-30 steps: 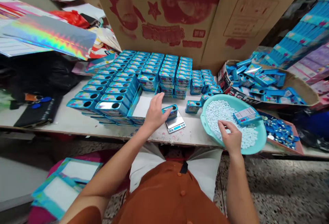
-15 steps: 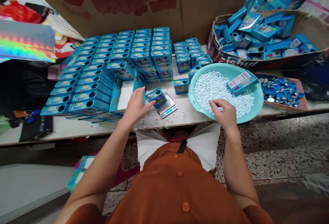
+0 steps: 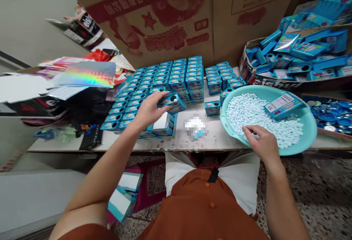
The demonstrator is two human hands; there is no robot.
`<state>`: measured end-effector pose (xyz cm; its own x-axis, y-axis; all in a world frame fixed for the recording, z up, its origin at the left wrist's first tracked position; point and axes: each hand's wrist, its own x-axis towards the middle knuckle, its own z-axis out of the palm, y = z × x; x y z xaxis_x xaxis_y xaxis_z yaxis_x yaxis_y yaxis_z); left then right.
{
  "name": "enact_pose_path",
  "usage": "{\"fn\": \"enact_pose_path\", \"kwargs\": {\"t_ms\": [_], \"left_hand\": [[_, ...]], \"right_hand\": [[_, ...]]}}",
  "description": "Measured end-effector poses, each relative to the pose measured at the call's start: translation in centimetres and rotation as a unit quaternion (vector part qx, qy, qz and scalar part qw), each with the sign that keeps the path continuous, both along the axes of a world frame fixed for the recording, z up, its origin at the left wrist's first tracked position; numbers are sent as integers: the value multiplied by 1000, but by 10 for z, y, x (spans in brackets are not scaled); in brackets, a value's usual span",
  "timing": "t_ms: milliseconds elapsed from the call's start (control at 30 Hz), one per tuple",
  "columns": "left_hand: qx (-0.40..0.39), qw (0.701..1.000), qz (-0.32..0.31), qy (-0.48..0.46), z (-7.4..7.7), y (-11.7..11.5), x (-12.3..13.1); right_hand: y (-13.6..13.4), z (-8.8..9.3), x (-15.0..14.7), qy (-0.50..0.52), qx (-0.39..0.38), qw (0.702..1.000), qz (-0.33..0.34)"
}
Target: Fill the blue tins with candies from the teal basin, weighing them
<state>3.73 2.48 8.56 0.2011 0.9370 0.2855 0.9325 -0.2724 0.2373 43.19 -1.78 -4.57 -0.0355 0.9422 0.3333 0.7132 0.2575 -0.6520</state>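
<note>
My left hand (image 3: 150, 111) is shut on a blue rectangular tin (image 3: 172, 103), lifted above the rows of matching tins (image 3: 154, 86). Below it sits a blue tray (image 3: 162, 127) holding a white sheet. My right hand (image 3: 260, 142) rests in a teal plastic basin (image 3: 264, 91), its fingertips on a heap of small white mints (image 3: 264, 120). A blue printed box (image 3: 283, 105) lies on the mints beyond my fingers. A pixelated patch (image 3: 195, 127) blurs the table where a small digital scale stood earlier.
Two single tins (image 3: 212, 108) stand between the rows and the basin. At back right, a cardboard tray (image 3: 291, 54) overflows with blue tins. Blue lids fill a tray (image 3: 330, 113) at right. A large printed carton (image 3: 154, 16) stands behind; a holographic sheet (image 3: 88, 75) lies left.
My left hand has carried the tin off the scale, up and left over the rows. My right hand stays in the mints. The whole view has swung as my head turned.
</note>
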Motion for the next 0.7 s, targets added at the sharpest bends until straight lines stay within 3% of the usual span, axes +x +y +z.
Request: {"fn": "enact_pose_path", "kwargs": {"t_ms": [67, 133, 367, 533, 700], "left_hand": [[-4, 1000, 4, 25, 17, 4, -19], [-18, 998, 10, 53, 22, 12, -40], [-92, 992, 81, 17, 0, 41, -95], [-107, 990, 85, 19, 4, 46, -106], [-121, 986, 88, 73, 4, 49, -104]], "right_hand": [[0, -2, 0, -11, -3, 1000, -1], [0, -2, 0, -19, -5, 1000, -4], [-1, -3, 0, -37, -1, 999, -20], [-1, 1, -2, -50, 26, 998, -29], [-13, 2, -29, 1, 137, 987, -84]]}}
